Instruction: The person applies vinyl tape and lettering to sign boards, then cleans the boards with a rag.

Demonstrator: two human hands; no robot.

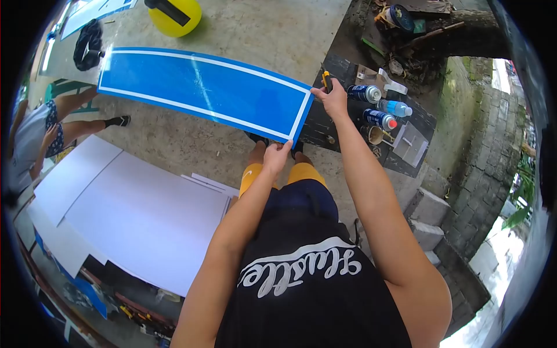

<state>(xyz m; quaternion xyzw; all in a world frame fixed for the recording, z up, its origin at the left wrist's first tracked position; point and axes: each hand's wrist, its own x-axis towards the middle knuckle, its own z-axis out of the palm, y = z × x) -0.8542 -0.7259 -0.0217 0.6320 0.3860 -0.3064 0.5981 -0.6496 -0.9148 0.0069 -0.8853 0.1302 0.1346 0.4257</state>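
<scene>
- The blue panel (203, 90) lies stretched out in front of the person, white-bordered and glossy, its right end between the two hands; what bears its far end, I can't tell from here.
- The left hand (277, 155) has thumb and fingers pinched together on the panel's near right corner.
- The right hand (335, 100) has its thumb side at the panel's far right corner, the other fingers curled around a yellow-and-black cutter (328, 82).
- That cutter worries me: if the wrist turns inward while the blade is out, it could score the blue face or nick a finger. How far the blade is out, I can't make out.
- Right of the panel, the dark table (416, 164) bears spray cans (364, 93) and a water bottle (394, 108); a careless sideways swing of the panel's corner might topple them.
- Left of the panel's near side, another person's leg (87, 128) is close; a long sheet held by one end could whip, bend or slip that way if either pinch loosens.
</scene>
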